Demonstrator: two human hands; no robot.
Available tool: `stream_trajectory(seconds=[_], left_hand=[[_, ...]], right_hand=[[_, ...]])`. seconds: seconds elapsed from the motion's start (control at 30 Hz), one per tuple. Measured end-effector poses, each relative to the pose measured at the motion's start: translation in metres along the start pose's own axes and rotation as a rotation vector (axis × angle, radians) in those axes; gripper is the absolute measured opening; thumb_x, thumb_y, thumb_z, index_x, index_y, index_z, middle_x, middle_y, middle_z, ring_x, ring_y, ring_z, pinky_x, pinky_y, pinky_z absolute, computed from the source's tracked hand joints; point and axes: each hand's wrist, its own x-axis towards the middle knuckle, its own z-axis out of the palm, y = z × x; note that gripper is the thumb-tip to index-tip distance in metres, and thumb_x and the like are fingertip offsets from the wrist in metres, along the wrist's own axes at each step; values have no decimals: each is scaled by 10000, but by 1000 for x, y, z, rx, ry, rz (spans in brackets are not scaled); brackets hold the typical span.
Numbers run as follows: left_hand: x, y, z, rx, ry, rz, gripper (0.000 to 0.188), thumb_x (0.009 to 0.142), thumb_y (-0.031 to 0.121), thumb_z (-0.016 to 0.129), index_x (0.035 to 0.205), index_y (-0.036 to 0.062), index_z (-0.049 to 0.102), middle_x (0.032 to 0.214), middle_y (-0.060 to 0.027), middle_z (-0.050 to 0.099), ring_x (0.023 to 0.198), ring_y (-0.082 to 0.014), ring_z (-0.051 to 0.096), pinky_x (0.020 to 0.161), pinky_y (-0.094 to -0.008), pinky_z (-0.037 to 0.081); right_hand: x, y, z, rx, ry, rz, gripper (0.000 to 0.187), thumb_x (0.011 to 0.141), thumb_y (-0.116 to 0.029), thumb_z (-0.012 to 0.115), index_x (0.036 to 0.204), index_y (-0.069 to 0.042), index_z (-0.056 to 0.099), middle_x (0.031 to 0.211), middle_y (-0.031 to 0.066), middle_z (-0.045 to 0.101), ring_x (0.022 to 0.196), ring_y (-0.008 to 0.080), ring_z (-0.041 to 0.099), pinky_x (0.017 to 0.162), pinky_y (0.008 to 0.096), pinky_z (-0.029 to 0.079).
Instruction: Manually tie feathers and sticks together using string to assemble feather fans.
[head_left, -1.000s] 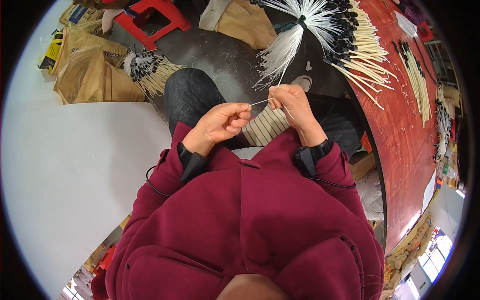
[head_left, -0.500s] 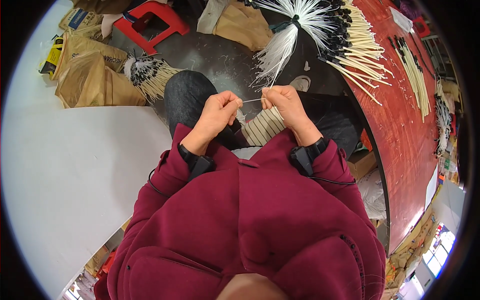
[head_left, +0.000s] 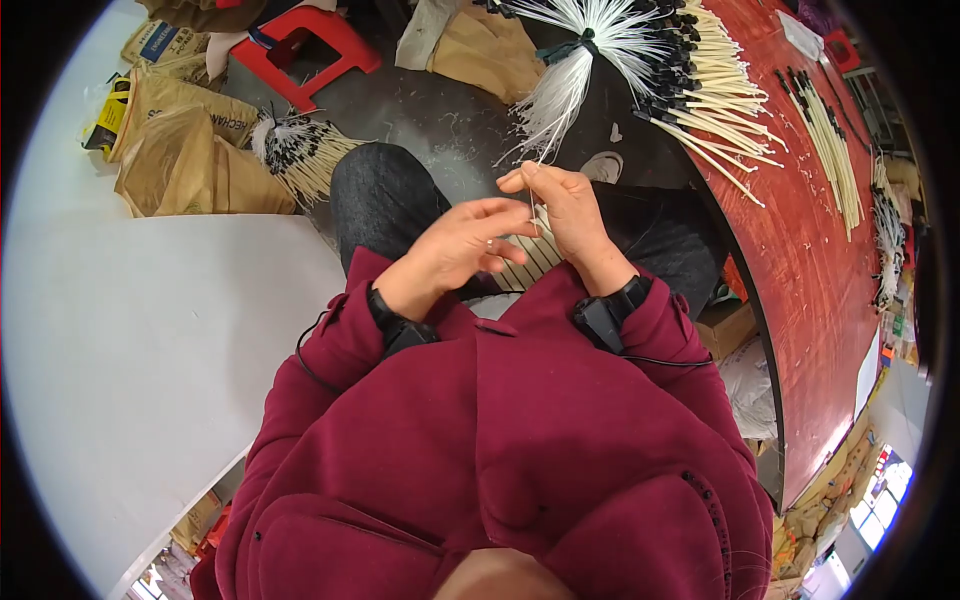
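Above my lap, my right hand (head_left: 568,208) pinches a thin white strand (head_left: 533,208) between thumb and forefinger, and a short end points down. My left hand (head_left: 462,248) is right beside it, fingers stretched and spread, their tips at the strand's end; I see no firm grip there. Just beyond the right hand hangs a thick sheaf of white strands (head_left: 556,100), gathered by a dark tie (head_left: 586,40). The sheaf's far part fans toward black-ended cream sticks (head_left: 715,95) on the red table (head_left: 790,300).
More cream sticks (head_left: 828,150) lie farther right on the table. A similar bundle (head_left: 305,150) rests beside brown paper sacks (head_left: 190,165) at left. A red stool (head_left: 300,60) stands on the scrap-strewn floor. A white surface (head_left: 150,330) spans my left side.
My left hand has let go of the strand that was stretched between both hands, opened its fingers and moved right, close to the right hand. The right hand keeps its pinch.
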Motion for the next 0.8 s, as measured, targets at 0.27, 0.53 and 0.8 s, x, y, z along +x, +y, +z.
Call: stream_trajectory(seconds=[0.27,0.53,0.8], left_hand=[[24,-22,-26,-376,-149,-67,150,934,200,551,968,56,579,773,20,595,559,-18,505,446,-125,380],[9,-19,-30,-151,-192,149,129,923,171,567,930,45,588,793,-5,618,557,-48,526,465,-154,405],[28,17,12,-44,-3,595,92,887,110,599,903,35,651,808,-28,649,581,-70,563,480,-183,404]], right_hand=[[1,-3,-4,-83,51,-39,297,923,-216,524,801,7,678,785,14,652,702,61,504,649,215,372],[5,4,-11,14,99,-8,314,926,-224,516,683,-50,611,691,-20,590,628,47,431,596,206,329],[6,10,-11,77,86,63,323,932,-186,495,662,-29,577,676,2,556,635,75,473,603,210,364]])
